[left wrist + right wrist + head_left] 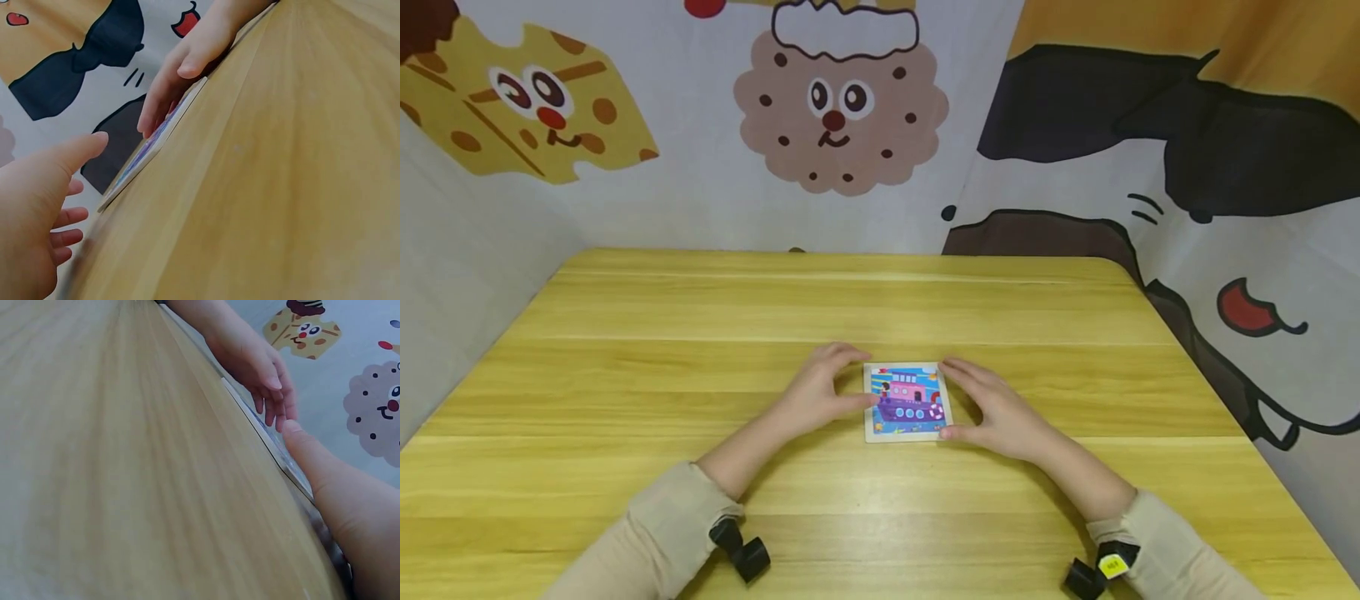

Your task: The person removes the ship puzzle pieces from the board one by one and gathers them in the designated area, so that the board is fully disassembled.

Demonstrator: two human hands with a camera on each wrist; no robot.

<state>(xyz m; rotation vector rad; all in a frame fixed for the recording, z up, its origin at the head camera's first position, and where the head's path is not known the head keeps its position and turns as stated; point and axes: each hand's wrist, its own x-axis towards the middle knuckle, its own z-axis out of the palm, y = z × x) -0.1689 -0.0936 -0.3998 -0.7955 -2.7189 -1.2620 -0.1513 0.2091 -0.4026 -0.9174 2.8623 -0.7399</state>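
Observation:
A small square picture board point(907, 403) with a pale border lies flat on the wooden table, showing a pink and purple ship on blue. At its left side is my left hand point(822, 390), thumb and fingers spread apart; the thumb tip appears raised above the board in the left wrist view. My right hand point(996, 410) is at the opposite side, its fingers by the upper right corner and its thumb by the lower right one. Whether the right fingertips touch the board cannot be told. In the left wrist view the board point(156, 145) appears almost edge-on.
The wooden table point(850, 525) spreads around the board on all sides. Behind it hangs a cloth backdrop point(700, 200) with cartoon figures. Each sleeved wrist carries a black strapped-on camera, the left camera point(749, 557) and the right camera point(1086, 577) hanging over the table's near part.

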